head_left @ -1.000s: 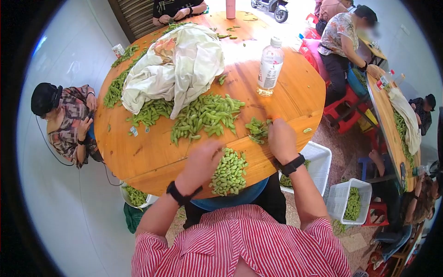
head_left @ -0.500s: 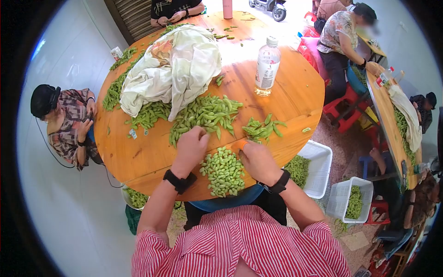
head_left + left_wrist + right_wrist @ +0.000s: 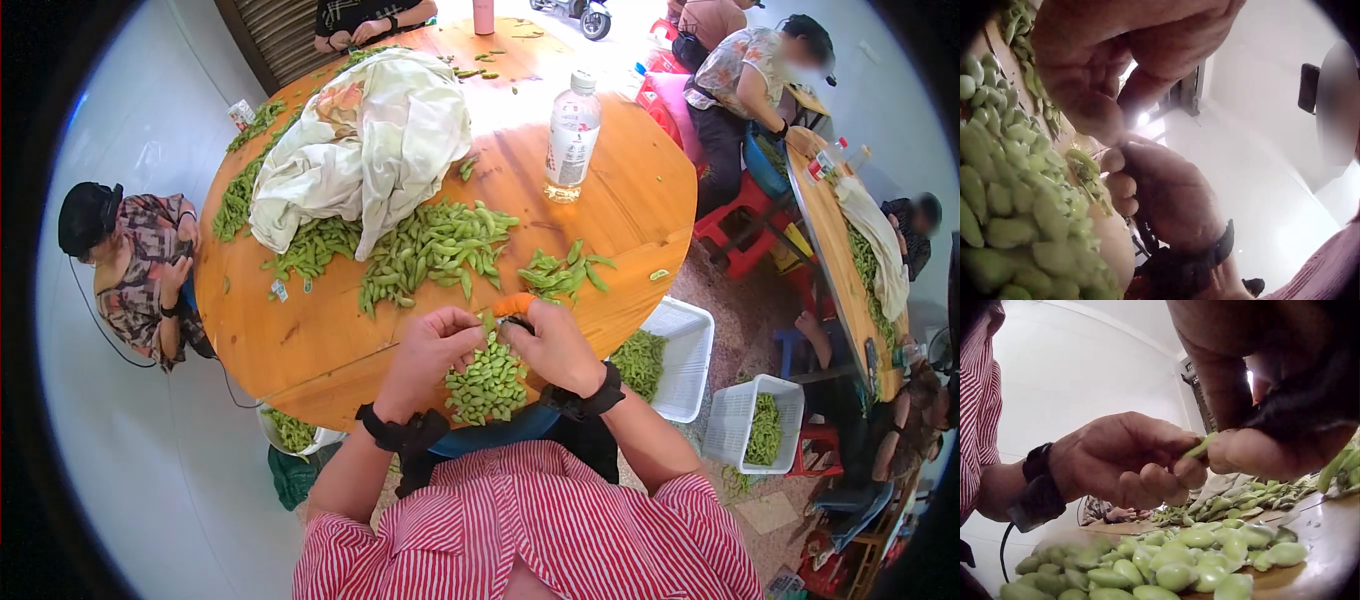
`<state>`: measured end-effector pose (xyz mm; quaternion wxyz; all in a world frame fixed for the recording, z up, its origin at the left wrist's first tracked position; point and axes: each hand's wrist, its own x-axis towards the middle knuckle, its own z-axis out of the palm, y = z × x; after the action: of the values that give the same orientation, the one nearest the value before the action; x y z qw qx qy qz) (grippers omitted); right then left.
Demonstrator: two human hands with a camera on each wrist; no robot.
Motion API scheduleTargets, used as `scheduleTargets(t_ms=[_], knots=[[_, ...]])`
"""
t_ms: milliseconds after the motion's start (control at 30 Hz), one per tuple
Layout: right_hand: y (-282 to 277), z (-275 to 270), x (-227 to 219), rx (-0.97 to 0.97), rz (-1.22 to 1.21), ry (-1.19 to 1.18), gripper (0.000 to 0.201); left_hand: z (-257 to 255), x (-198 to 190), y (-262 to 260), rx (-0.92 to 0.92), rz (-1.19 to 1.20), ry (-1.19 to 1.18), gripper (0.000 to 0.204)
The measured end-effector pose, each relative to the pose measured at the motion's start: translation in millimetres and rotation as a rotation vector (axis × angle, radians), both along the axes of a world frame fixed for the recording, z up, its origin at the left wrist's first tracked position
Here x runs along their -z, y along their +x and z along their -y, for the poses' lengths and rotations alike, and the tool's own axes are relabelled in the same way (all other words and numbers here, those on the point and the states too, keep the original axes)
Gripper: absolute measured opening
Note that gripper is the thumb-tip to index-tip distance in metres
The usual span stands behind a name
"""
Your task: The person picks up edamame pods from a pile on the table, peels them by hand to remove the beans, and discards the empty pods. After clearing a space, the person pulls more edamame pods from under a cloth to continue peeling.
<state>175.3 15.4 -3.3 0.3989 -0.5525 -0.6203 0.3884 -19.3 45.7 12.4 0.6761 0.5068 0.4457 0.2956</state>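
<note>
Moved: both hands drawn together since half a second ago, now meeting above the shelled bean pile point(image 3: 487, 382).
Head: left hand point(image 3: 432, 352) and right hand point(image 3: 552, 347) pinching one pod point(image 3: 489, 325) between them, over the desk point(image 3: 320, 340) edge.
Left wrist: right-hand fingers point(image 3: 1124, 185) curled beside beans.
Right wrist: pod point(image 3: 1200, 445) nipped between both hands' fingertips, above pile.

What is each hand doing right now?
Left hand: pinches one end of a pod.
Right hand: pinches the pod's other end above the shelled beans.
</note>
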Motion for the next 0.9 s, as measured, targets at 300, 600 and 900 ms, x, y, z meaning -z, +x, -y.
scheduleTargets(t_ms=[300, 600, 900], knots=[[4.8, 5.1, -3.3, -0.038, -0.001, -0.059, 0.021, 5.0, 6.7, 2.8, 0.019, -0.129, 0.2, 0.015], [6.1, 5.3, 1.3, -0.044, 0.217, 0.003, 0.016, 8.7, 2.7, 4.0, 0.05, -0.349, 0.604, 0.016], [-5.5, 11.1, 3.3, 0.015, 0.246, 0.138, 0.019, 22.9, -8.8, 18.2, 0.118, -0.628, 1.07, 0.009]])
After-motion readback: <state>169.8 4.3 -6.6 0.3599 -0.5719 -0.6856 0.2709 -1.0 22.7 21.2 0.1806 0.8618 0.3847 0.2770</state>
